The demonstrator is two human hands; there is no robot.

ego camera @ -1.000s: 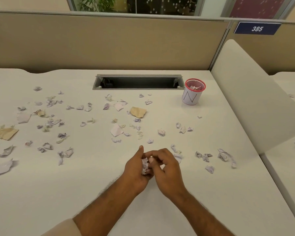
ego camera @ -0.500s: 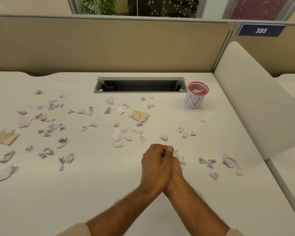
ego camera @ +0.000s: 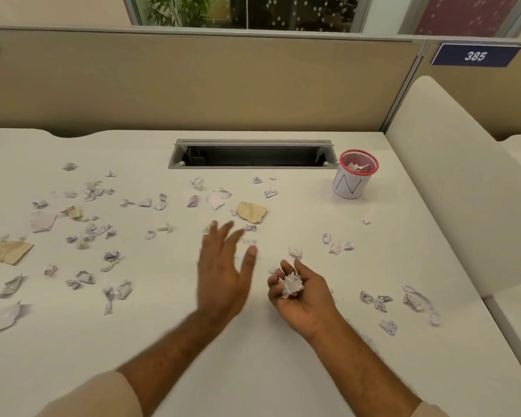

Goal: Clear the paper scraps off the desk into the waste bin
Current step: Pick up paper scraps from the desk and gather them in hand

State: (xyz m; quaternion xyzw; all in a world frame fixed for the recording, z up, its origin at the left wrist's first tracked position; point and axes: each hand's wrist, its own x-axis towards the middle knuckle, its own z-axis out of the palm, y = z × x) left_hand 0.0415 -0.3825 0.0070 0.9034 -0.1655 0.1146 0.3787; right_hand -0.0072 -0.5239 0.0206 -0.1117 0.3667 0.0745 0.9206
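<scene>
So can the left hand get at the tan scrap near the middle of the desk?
Probably yes: the left hand is open, holds nothing, and the tan scrap lies just beyond its fingertips with only small scraps between.

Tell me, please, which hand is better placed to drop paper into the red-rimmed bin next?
The right hand, probably. It already holds a wad of scraps in its cupped fingers and lies on the bin's side of the desk. The left hand is open, holds nothing, and reaches toward loose scraps further left.

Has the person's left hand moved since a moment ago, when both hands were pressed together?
Yes. The left hand has parted from the right hand and swung leftward and forward, open, toward the torn tan paper scrap, away from the red-rimmed mesh waste bin.
</scene>
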